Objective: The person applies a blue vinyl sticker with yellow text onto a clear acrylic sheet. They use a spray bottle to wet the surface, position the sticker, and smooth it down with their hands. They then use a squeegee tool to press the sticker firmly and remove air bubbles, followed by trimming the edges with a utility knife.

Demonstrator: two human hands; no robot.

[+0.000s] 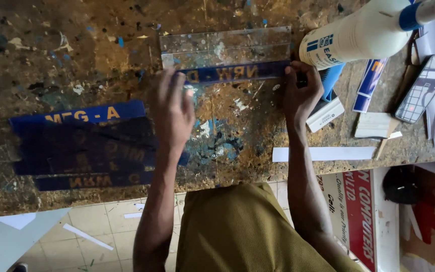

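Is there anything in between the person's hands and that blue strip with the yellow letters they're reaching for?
Nothing visible is. The left hand and the right hand are both already at the blue strip, one at each end. The clear strips lie just past it, and the white bottle is off beside the right hand.

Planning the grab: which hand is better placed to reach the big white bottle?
Right, probably. The right hand rests on the blue strip's end, just below the bottle. The left hand sits at the strip's far end.
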